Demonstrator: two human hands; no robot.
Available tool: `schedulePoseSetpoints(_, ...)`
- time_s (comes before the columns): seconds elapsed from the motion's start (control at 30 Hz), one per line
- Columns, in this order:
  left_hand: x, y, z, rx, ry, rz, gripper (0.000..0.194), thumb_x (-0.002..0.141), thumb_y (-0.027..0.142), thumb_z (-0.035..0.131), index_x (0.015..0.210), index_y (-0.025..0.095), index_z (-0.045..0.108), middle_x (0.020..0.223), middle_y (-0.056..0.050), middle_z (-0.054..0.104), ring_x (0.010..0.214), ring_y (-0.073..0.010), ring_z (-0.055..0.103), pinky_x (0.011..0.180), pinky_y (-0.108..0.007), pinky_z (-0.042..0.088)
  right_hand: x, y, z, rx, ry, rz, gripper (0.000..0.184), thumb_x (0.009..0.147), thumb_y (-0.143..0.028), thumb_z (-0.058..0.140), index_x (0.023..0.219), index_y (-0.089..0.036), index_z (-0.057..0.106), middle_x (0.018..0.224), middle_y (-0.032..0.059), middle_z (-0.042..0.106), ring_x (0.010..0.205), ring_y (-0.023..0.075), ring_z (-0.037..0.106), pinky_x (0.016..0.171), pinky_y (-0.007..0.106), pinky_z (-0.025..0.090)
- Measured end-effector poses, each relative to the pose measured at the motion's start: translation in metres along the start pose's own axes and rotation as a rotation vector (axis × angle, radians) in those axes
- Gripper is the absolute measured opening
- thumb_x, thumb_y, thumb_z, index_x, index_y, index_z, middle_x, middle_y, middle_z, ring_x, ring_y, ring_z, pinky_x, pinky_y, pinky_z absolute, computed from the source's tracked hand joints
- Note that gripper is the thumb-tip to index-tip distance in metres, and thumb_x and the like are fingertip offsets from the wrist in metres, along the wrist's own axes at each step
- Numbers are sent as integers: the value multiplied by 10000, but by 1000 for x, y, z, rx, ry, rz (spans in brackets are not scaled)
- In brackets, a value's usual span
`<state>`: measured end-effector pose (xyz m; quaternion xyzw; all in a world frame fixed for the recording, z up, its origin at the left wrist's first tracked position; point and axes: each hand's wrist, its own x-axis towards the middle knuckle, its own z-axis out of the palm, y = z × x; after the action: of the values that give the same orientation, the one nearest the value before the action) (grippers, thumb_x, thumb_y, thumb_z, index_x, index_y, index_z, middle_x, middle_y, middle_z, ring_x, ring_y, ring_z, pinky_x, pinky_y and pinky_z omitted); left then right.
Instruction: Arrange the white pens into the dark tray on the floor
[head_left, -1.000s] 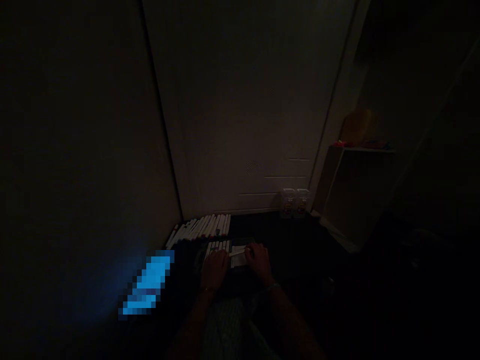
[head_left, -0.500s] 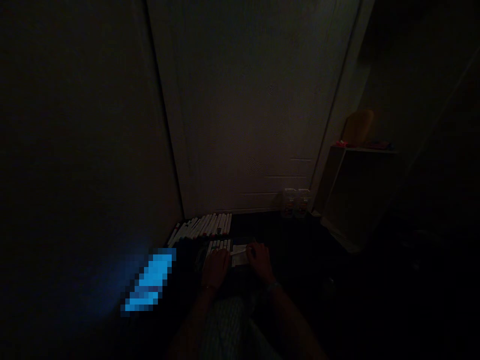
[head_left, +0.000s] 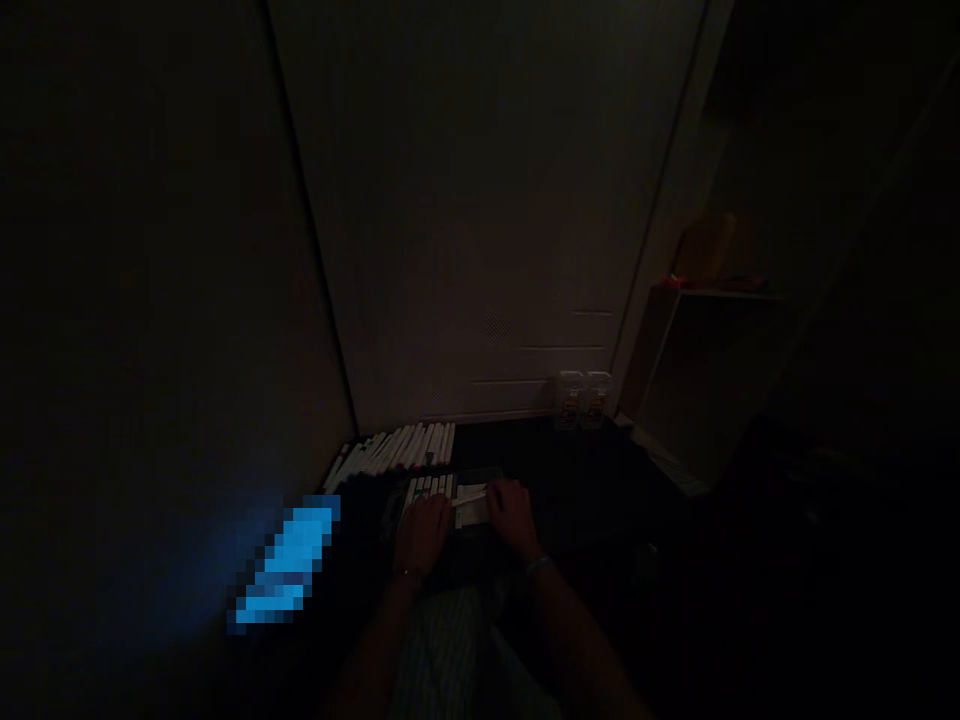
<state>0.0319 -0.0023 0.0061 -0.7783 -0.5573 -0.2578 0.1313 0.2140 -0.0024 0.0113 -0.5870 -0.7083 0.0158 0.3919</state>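
while left hand (head_left: pixel 424 530) and right hand (head_left: pixel 511 510) curl round one white marker (head_left: pixel 470 499), two boxes (head_left: pixel 570 404) stand beyond.

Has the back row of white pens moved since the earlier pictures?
No: the back row of pens keeps its place relative to the wall; only the camera view shifts slightly.
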Motion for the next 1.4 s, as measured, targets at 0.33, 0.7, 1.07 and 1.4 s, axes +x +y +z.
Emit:
schedulePoseSetpoints(0.33,-1,0,-2,16,-4,16,338,891,283,271,879,175,591,854,-75,623,858,-197,532,784,-331,363,0,0,2,1,22,1,205,892,-255,392,925,-234,594,892,11,630,883,161,511,787,266,300)
schedulePoseSetpoints(0.7,1,8,-19,-18,-28,-9,317,888,299,278,808,193,567,809,-52,603,828,-186,523,752,-318,356,-1,0,2,-7,36,3,184,876,-290,431,938,-231,593,900,14,622,897,160,504,798,262,291)
schedulePoseSetpoints(1.07,1,5,-11,-44,14,-4,274,862,308,332,906,194,577,873,-68,620,873,-202,536,783,-340,380,0,-2,0,-52,-1,4,239,910,-283,364,976,-236,588,936,26,626,926,170,504,801,272,303)
schedulePoseSetpoints(1.4,1,3,-6,-21,20,-13,300,872,319,312,875,178,577,848,-80,615,854,-200,535,780,-341,371,0,-4,-2,-38,9,-12,229,914,-285,363,955,-234,583,929,11,629,917,162,505,807,273,304)
